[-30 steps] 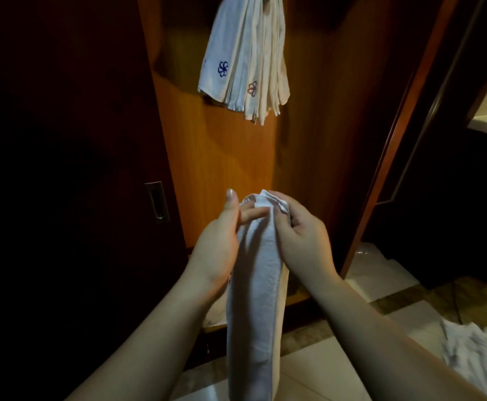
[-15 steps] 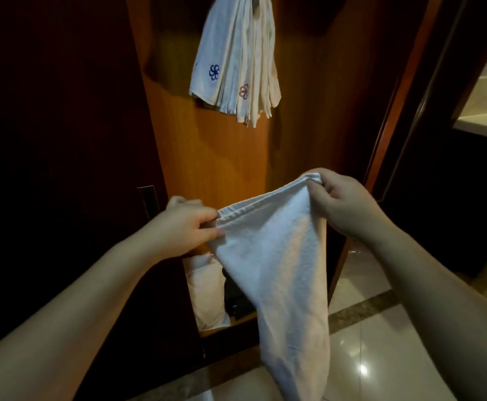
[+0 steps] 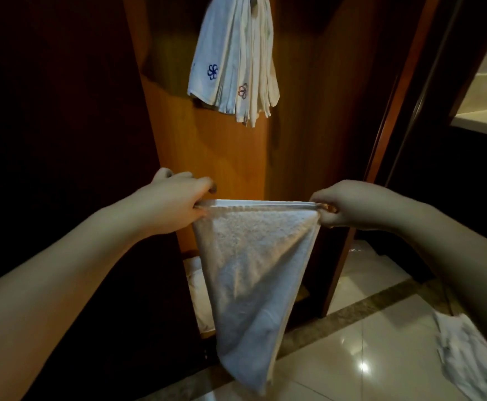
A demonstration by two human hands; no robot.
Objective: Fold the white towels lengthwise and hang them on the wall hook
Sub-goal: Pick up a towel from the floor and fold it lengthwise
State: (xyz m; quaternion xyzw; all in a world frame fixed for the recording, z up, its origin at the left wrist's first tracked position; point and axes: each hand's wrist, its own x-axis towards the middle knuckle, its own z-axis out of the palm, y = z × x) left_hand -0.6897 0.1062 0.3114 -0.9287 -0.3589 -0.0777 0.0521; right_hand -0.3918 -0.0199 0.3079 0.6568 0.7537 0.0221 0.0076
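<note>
Dim and brownish all over, nearly black left of the left hand [image 3: 175, 198], soft glow on the wood wall [image 3: 207, 157] above both hands, bright glints on the shiny floor [image 3: 364, 366] below the right hand [image 3: 349, 205], bent edges, slightly blurry.

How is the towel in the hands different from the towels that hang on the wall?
The held towel is one piece, stretched flat between the left hand and right hand; the hanging towels are several, folded narrow. The hanging towels show embroidered logos; the held towel shows none. Both are white.
</note>
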